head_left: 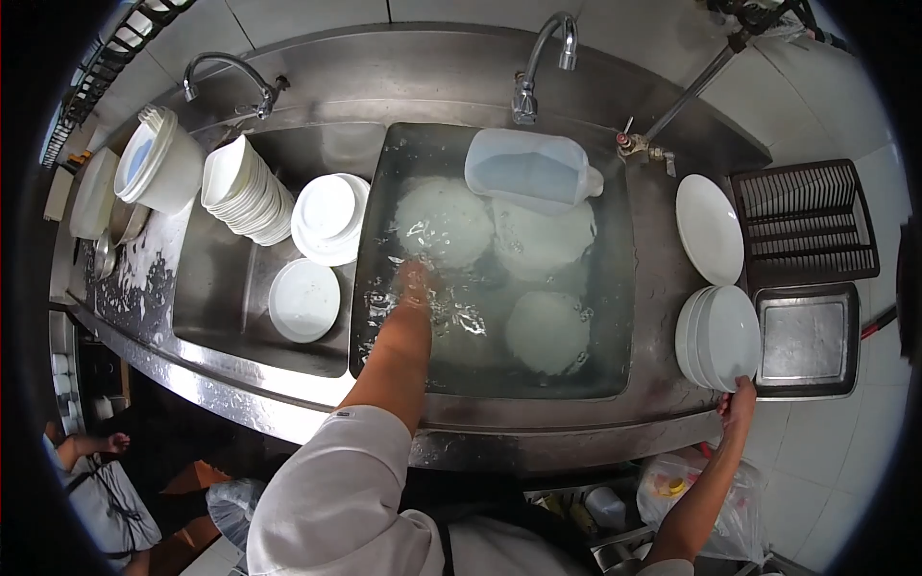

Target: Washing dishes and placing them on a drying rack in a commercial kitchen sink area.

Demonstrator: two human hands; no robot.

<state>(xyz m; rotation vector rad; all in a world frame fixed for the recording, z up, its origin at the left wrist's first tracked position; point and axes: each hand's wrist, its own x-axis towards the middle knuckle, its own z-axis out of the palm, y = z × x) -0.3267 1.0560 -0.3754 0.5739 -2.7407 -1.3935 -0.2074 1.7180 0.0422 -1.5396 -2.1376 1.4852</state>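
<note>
My left hand [415, 278] dips into the cloudy water of the right sink basin [615, 379]; the water hides its fingers. It is close to a large white round dish [442, 223] under the surface. Two more pale dishes lie underwater, a wide one [544, 238] and a smaller one [547, 333]. On the counter at the right, my right hand [738, 403] grips the near rim of a white bowl [728, 338], the front one of a small stack tilted on edge.
A translucent plastic jug [528, 168] floats at the basin's back. The left basin [221, 312] holds stacked white dishes [248, 192] and plates [305, 301]. Beyond the bowls stand an oval platter [710, 230], a dark rack [805, 226] and a metal tray [807, 336]. Another person [101, 490] is at lower left.
</note>
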